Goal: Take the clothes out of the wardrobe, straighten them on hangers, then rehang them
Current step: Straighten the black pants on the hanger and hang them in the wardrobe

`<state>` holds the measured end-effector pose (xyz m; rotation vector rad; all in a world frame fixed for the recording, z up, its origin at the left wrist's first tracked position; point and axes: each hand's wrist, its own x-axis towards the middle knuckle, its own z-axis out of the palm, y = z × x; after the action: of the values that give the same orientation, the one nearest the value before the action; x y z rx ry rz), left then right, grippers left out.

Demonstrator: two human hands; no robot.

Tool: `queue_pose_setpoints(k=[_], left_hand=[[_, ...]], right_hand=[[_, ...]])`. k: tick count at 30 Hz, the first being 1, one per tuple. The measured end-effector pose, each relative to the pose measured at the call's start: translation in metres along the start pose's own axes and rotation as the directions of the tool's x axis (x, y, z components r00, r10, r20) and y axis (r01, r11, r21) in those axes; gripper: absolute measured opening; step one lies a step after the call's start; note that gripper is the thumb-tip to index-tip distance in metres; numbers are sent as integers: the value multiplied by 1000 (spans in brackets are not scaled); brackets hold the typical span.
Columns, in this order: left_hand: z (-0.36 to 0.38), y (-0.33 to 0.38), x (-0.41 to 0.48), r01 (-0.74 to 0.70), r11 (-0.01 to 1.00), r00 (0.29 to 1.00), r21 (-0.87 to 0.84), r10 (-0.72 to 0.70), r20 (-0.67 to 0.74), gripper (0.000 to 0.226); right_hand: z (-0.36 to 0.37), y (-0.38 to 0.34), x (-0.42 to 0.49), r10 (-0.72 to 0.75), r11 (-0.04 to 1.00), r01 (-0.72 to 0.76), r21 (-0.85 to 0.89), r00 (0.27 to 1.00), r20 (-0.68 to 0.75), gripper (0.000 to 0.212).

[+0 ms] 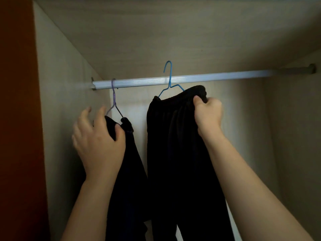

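Note:
A white rail [208, 77] runs across the wardrobe. At its left end a purple wire hanger [113, 98] hooks over the rail and carries a dark garment [129, 164]. My left hand [99, 141] grips that garment's top just below the hanger. To the right, a blue wire hanger [169, 79] holds black trousers [175, 153]; its hook rises above the rail and stands in front of it, not over it. My right hand [207, 115] is clenched on the trousers' waistband at the hanger's right end.
The wardrobe's left wall [57, 101] lies close beside my left hand. An orange-brown panel [17, 119] borders it on the far left. The rail stretches bare to its right bracket [312, 68]. The top board [173, 32] sits not far above the rail.

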<state>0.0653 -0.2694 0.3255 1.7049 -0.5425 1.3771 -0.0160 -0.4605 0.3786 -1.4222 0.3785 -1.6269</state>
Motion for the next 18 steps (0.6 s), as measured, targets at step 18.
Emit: queue_pose_setpoints(k=[18], left_hand=[[10, -20, -14, 146, 914, 985, -379, -97, 145, 30]], right_hand=[[81, 39, -57, -66, 961, 96, -259, 990, 122, 29]])
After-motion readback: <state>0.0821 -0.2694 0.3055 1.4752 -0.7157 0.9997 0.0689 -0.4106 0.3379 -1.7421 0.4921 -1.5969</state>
